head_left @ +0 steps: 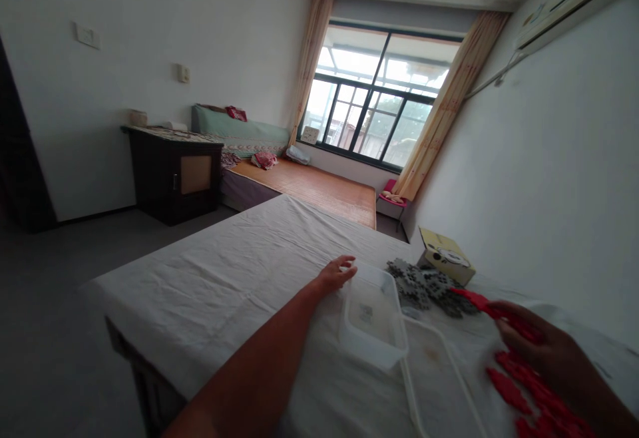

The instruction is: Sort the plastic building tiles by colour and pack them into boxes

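A clear plastic container (377,351) stands on the white-covered table. My left hand (335,275) is at its far left corner, the fingers curled over the rim. On the right, my right hand (542,341) grips a red interlocking piece (472,297) whose end points toward a heap of grey interlocking pieces (419,285); part of the red piece is hidden by the fingers. More red pieces (514,388) lie on the cloth below that hand. Beside the container rests its translucent lid (436,385).
A yellow box (446,256) stands behind the grey heap, close to the right wall. Beyond the table (200,285) are a bed with a woven mat (309,182), a dark cabinet (174,175) and a pink chair (392,195) under the window.
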`<state>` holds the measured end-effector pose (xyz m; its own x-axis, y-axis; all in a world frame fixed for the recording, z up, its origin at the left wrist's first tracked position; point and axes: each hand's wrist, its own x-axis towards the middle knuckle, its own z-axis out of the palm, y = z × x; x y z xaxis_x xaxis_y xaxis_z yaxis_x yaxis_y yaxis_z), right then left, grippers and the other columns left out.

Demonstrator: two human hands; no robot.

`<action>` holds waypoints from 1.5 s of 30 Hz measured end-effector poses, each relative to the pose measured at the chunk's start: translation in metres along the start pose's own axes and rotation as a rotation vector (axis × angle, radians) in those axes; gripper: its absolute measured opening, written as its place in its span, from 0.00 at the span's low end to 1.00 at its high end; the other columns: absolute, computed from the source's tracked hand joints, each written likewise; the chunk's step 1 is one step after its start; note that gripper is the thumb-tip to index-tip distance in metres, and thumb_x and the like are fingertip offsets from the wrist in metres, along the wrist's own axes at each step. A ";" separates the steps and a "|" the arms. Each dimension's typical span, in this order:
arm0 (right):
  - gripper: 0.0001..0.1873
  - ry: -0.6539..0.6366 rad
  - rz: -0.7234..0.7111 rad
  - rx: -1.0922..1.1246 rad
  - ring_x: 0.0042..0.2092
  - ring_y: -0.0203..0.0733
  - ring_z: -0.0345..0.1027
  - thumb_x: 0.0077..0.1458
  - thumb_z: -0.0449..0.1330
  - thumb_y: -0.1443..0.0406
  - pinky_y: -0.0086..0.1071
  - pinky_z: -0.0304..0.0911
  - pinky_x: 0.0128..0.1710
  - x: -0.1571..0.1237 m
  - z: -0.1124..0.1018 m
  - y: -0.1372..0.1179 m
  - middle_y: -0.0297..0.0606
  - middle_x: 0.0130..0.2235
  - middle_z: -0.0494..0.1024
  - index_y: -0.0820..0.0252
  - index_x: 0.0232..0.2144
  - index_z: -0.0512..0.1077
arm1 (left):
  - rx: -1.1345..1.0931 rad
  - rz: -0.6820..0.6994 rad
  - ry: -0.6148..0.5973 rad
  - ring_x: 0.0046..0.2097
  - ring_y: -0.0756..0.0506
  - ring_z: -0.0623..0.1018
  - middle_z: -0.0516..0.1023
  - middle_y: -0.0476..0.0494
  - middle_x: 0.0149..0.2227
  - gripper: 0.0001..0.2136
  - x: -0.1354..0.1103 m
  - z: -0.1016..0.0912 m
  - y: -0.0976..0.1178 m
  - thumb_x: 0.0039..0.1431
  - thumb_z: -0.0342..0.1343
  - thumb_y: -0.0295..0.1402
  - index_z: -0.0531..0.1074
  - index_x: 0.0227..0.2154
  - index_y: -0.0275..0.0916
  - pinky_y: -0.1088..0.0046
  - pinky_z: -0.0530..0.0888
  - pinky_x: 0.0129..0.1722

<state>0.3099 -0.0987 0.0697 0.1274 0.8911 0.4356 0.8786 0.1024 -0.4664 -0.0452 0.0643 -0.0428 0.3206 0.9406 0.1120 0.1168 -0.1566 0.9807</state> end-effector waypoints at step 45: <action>0.27 0.017 0.368 -0.587 0.56 0.53 0.59 0.51 0.46 0.48 0.47 0.51 0.55 -0.110 -0.017 0.195 0.46 0.52 0.70 0.55 0.47 0.68 | 0.108 0.046 0.037 0.42 0.43 0.74 0.71 0.38 0.49 0.30 0.005 -0.009 0.007 0.47 0.53 0.52 0.65 0.52 0.42 0.78 0.70 0.25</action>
<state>0.4751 -0.1837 -0.0562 0.4683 0.8142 0.3431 0.8797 -0.4660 -0.0948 -0.0508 0.0704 -0.0338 0.2932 0.9418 0.1646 0.2039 -0.2298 0.9516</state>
